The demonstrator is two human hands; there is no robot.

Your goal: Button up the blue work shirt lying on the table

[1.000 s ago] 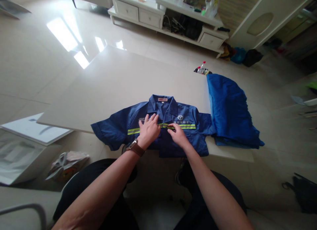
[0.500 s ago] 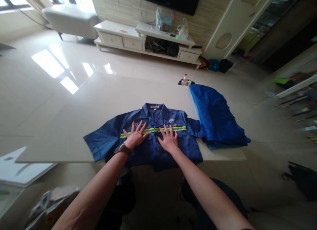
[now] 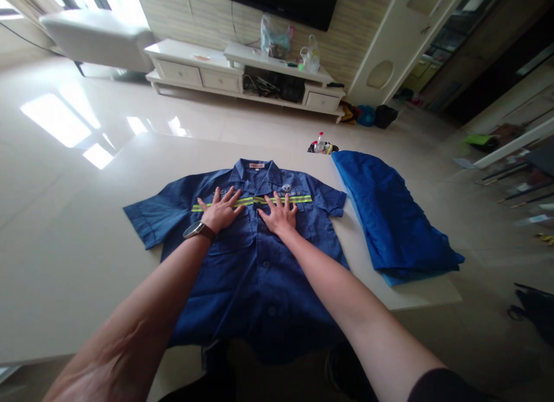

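A dark blue short-sleeved work shirt [image 3: 255, 263] lies face up and buttoned on the pale counter [image 3: 78, 258], collar away from the person and hem hanging over the near edge. A yellow-green reflective stripe [image 3: 298, 199] runs across its chest.

The left hand [image 3: 221, 209] lies flat on the shirt to the left of its button line, palm down, fingers [image 3: 228, 194] spread wide and reaching the stripe; it grips nothing. A wristwatch [image 3: 198, 230] sits on that wrist. The right hand [image 3: 279, 214] lies just across the button line from it, also flat with its fingers splayed and their tips on the stripe, holding nothing. The two hands are near each other but apart.

To the right of the shirt, just beside its sleeve, a brighter blue folded garment [image 3: 389, 217] rests on the counter and runs out to the right-hand edge. Beyond the shirt's right shoulder, at the far counter edge, stands a small bottle with a red cap [image 3: 319, 142].
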